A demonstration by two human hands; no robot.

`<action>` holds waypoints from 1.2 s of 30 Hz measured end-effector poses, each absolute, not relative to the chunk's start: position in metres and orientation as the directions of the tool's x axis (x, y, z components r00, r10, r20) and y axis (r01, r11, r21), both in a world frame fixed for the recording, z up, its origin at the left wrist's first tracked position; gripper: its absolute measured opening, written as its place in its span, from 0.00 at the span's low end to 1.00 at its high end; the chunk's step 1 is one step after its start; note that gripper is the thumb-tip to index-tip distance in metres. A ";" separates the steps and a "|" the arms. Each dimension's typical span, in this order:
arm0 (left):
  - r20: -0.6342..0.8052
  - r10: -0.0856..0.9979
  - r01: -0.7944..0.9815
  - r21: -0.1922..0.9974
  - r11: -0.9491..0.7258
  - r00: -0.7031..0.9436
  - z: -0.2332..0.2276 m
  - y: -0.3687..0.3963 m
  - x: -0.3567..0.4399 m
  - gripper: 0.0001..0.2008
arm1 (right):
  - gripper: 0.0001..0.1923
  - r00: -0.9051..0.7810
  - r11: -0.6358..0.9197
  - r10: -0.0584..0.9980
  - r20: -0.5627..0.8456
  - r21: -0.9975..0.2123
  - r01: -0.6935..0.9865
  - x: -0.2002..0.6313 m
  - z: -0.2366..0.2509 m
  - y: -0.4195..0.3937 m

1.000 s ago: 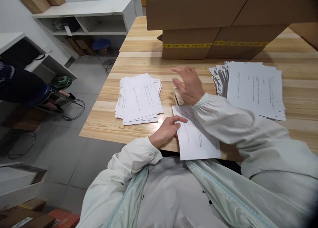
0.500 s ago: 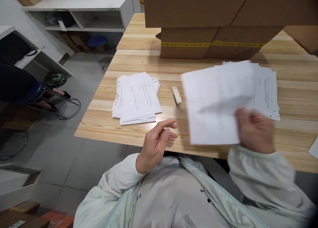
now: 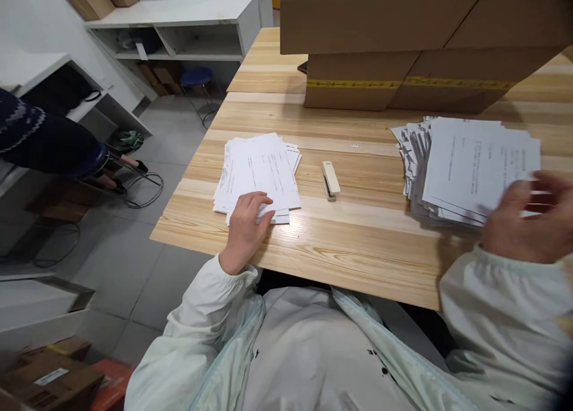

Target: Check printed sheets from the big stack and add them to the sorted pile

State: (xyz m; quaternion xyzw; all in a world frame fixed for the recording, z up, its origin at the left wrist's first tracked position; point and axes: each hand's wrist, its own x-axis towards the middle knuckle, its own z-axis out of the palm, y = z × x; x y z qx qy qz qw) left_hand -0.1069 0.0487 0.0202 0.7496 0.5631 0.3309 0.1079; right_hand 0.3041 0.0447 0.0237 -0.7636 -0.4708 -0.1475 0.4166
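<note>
On the left part of the table lies a stack of printed papers (image 3: 264,166). My left hand (image 3: 247,229) is at its near edge, fingers loosely bent, thumb apart, holding nothing that I can see. A taller, uneven pile of printed papers (image 3: 481,166) stands on the right. Over that pile's near right edge is my right hand (image 3: 530,220), slightly blurred, with thumb and fingers apart and no sheet lifted. Between the two piles a cream stapler (image 3: 330,180) lies on the table, touched by neither hand.
Large cardboard boxes (image 3: 353,79) are stacked at the back of the wooden table (image 3: 340,244). A dark flat object (image 3: 303,67) pokes out beside them. To the left, a person (image 3: 54,136) sits on a stool, near white shelves (image 3: 179,17) and a blue stool (image 3: 197,76).
The sheet that my right hand held in the air has left it, and that hand is now farther right at the right pile. My left hand has moved left onto the left stack.
</note>
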 end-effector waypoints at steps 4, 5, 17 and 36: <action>0.286 0.926 0.814 0.457 -0.358 0.247 0.008 0.066 -0.112 0.16 | 0.14 0.037 0.110 0.989 0.140 -0.892 0.439 0.203 0.021 0.036; 0.256 0.933 0.823 0.450 -0.346 0.252 0.006 0.068 -0.112 0.18 | 0.15 -0.084 0.071 0.995 0.046 -0.945 0.321 0.181 0.018 0.041; 0.221 0.958 0.841 0.470 -0.268 0.181 -0.003 0.077 -0.119 0.13 | 0.22 -0.110 -0.126 0.986 -0.126 -0.992 0.010 0.084 -0.031 0.114; 0.135 0.988 0.634 0.758 -0.152 0.075 0.008 0.078 -0.127 0.10 | 0.31 -0.034 -0.170 0.985 -0.168 -0.984 -0.056 0.063 -0.023 0.132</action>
